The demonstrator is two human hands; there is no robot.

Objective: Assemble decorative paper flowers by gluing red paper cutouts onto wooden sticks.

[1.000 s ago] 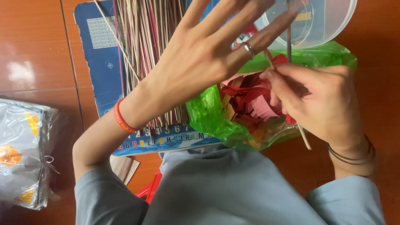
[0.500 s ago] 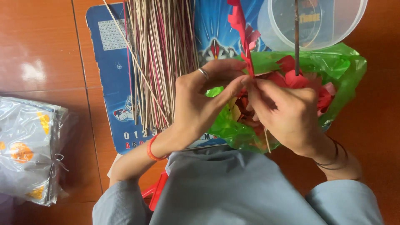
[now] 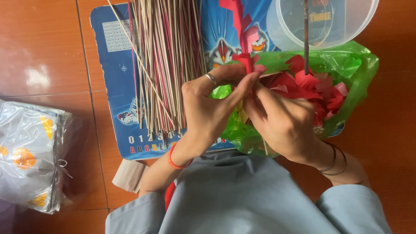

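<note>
My left hand [image 3: 212, 106] and my right hand [image 3: 281, 121] meet over a green plastic bag [image 3: 355, 65] of red paper pieces [image 3: 320, 86]. Both pinch a thin stick wrapped with a red fringed paper strip [image 3: 240, 39], which stands up from my fingertips. The stick's bare lower end [image 3: 265, 147] pokes out below my right hand. My left hand wears a ring and an orange wristband; my right wrist has thin dark bangles.
A bundle of thin sticks [image 3: 167, 65] lies on a blue printed board [image 3: 117, 95] on the reddish tiled floor. A clear plastic tub [image 3: 325, 21] stands at the top right, with one upright stick [image 3: 306, 37] before it. A clear-wrapped packet stack [image 3: 30, 156] lies left.
My left hand, spread open a second ago, has come down and closed on the stick beside my right hand. The red strip now rises from my fingertips.
</note>
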